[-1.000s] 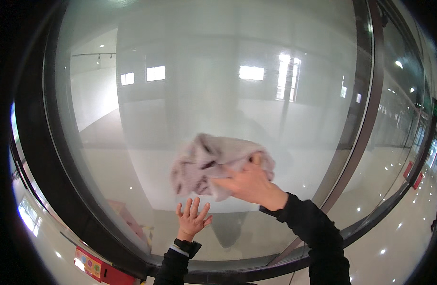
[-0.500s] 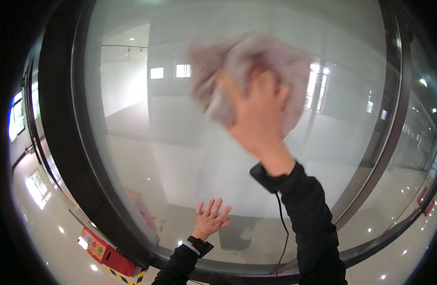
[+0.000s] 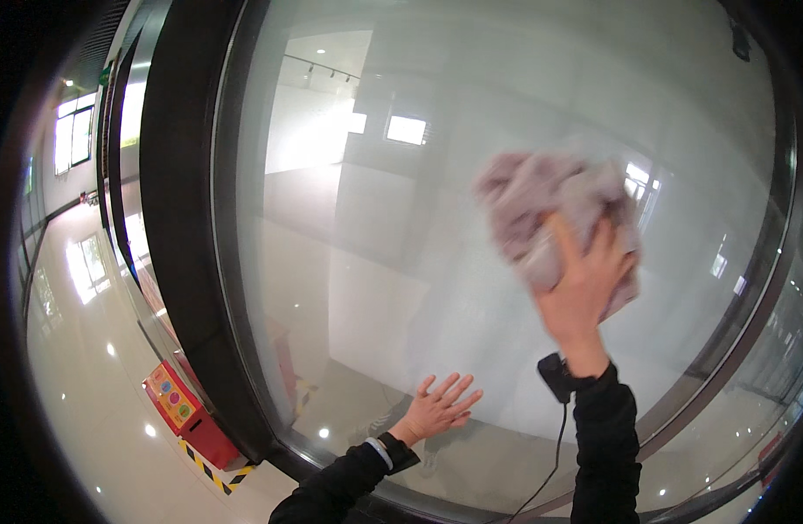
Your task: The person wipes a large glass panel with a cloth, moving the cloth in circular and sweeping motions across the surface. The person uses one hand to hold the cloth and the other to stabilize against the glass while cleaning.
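A crumpled pinkish-grey cloth (image 3: 550,188) is pressed on the large glass pane (image 3: 436,288) under my right hand (image 3: 580,284). The fingers of that hand lie bent over the cloth and grip it, with folds bunched beside the thumb. Lower down, my left hand (image 3: 436,408) is held up near the glass, its fingers spread and nothing in them. Whether its palm touches the pane I cannot tell. Both wrists wear dark bands, and a thin black cable (image 3: 554,454) hangs from the right one.
A wide dark frame (image 3: 192,218) borders the pane on the left, and a thinner one curves along the right. On the floor at lower left stands a red box (image 3: 200,432) by yellow-and-black striped tape (image 3: 213,476). Windows and lights reflect in the glass.
My right hand and the cloth have moved right and lower in the view. My left hand also appears farther right, still spread. The whole view has shifted, showing more floor at left.
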Motion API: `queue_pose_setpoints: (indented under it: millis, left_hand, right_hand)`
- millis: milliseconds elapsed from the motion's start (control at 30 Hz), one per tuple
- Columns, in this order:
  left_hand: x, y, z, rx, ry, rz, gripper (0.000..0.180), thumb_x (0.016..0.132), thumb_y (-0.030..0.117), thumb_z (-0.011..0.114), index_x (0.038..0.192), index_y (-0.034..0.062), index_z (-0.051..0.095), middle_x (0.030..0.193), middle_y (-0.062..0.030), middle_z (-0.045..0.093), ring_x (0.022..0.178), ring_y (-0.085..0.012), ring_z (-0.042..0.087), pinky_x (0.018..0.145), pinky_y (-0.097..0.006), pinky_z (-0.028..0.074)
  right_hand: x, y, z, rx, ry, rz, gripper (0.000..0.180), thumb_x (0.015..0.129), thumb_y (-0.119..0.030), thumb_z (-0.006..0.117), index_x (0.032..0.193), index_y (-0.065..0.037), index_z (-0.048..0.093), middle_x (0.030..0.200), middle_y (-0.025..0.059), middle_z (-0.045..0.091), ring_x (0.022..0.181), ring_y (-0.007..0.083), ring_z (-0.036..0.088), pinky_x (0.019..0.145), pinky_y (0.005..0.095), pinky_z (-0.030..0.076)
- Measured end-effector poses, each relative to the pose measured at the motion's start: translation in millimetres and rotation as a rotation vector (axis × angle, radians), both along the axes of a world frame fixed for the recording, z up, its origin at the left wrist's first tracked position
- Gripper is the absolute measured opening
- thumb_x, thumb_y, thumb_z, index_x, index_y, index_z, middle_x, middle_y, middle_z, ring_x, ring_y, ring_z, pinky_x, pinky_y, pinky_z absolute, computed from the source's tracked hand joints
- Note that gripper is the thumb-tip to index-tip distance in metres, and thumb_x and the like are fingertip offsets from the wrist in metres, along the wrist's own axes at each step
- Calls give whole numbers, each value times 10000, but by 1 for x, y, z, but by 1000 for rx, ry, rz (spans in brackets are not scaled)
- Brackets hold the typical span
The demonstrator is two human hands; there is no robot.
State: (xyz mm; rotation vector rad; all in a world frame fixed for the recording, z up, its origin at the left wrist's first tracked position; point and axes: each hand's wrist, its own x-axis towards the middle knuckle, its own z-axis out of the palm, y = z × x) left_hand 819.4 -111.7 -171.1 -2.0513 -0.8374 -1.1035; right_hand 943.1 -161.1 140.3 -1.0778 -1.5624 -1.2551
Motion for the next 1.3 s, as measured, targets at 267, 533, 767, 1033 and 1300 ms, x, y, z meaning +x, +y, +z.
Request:
queue_pose_setpoints:
  millis: [267, 533, 767, 1033, 1300]
  left_hand:
    - [-53, 5, -7, -119, 231, -123, 617, 845, 411, 612, 1422, 348, 400, 1532, 3, 320, 1378, -197, 306, 1122, -432, 176]
    - [-219, 53, -20, -194, 22, 43, 683, 806, 411, 675, 1427, 365, 395, 1521, -30, 320, 1386, -231, 288, 1116, -483, 177]
    - [-312, 73, -11, -262, -79, 108, 700, 806, 269, 678, 1431, 371, 381, 1556, -54, 250, 1417, -295, 223, 1106, -555, 174]
    - [-394, 81, -16, -370, -253, 181, 726, 730, 110, 679, 1393, 306, 456, 1558, -143, 195, 1417, -441, 160, 1058, -609, 268]
    - [-432, 67, -30, -594, -223, 241, 728, 730, 67, 662, 1401, 253, 450, 1566, -181, 151, 1349, -521, 265, 983, -534, 416]
  right_hand:
    - [-123, 57, 33, 69, 24, -3, 705, 615, -219, 779, 1282, -261, 555, 1308, 199, 453, 1216, 377, 387, 940, 541, 297]
    - [-221, 79, -56, -235, -283, 116, 678, 583, -184, 775, 1236, -269, 617, 1358, 227, 427, 1202, 415, 431, 986, 582, 245]
    - [-301, 115, 39, 180, 178, -45, 682, 649, -237, 786, 1289, -268, 551, 1338, 202, 418, 1255, 388, 364, 968, 550, 278]
    - [-421, 160, -45, -240, -380, 220, 600, 608, -225, 795, 1187, -215, 639, 1389, 167, 440, 1179, 381, 466, 963, 560, 291]
    - [-470, 168, -37, -162, -217, 289, 551, 632, -204, 795, 1165, -224, 658, 1382, 162, 442, 1146, 382, 478, 976, 583, 271]
